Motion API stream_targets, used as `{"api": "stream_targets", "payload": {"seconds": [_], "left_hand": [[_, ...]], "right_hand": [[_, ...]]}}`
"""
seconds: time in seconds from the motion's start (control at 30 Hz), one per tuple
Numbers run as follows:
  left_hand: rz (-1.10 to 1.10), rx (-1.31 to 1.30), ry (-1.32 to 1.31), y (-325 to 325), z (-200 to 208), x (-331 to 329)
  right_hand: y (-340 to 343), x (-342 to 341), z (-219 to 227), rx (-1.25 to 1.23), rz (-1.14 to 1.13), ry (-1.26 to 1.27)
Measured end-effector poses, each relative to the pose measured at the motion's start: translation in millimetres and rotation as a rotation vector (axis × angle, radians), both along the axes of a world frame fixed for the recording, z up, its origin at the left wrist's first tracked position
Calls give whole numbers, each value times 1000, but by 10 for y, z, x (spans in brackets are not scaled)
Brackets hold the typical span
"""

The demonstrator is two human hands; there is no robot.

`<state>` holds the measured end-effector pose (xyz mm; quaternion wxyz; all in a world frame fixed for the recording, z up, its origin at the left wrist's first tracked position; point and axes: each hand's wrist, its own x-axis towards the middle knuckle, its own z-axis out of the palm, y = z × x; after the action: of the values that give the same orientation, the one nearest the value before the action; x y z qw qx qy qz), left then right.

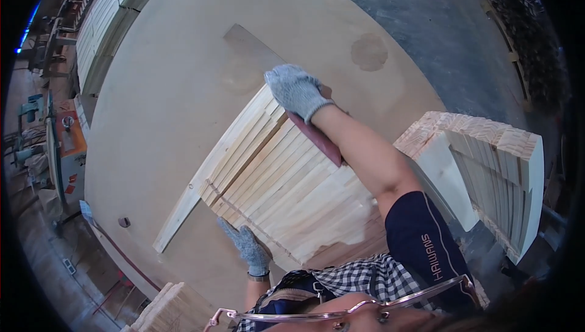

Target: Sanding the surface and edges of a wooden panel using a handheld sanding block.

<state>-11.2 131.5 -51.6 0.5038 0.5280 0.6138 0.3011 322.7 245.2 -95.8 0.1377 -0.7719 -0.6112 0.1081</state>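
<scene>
A row of pale wooden slats (292, 185) lies side by side on the large table, with a dark gap between some of them. The outermost slat (201, 176) is longer and sticks out toward the lower left. In a grey knit glove, my right hand (295, 91) curls its fingers over the far end of the outer slats. Under that forearm, a dark red strip (317, 140) runs along the slat ends. A flat grey metal strip (250, 44) extends beyond the hand. My left hand (247, 248), also gloved, has its fingers spread beside the near slat ends.
Stacked wooden pieces (487, 173) stand at the right, more (164, 310) at the lower left. Long boards (109, 33) are piled past the table's (164, 64) far left edge. A small dark block (124, 222) sits on the tabletop. A dark heap (524, 33) lies beyond, at right.
</scene>
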Motion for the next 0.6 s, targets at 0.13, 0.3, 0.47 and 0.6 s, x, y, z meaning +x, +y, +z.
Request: {"api": "stream_targets", "payload": {"seconds": [0.13,0.3,0.47,0.6], "left_hand": [[-37,40,63,2,46,-42],[-33,47,115,92,65,-109],[-363,715,694,713,245,312],[-599,738,777,1331,90,809]], "right_hand": [[45,66,-123,113,45,149],[131,213,65,49,238,72],[190,329,-46,-18,230,-73],[57,71,-121,179,131,67]]}}
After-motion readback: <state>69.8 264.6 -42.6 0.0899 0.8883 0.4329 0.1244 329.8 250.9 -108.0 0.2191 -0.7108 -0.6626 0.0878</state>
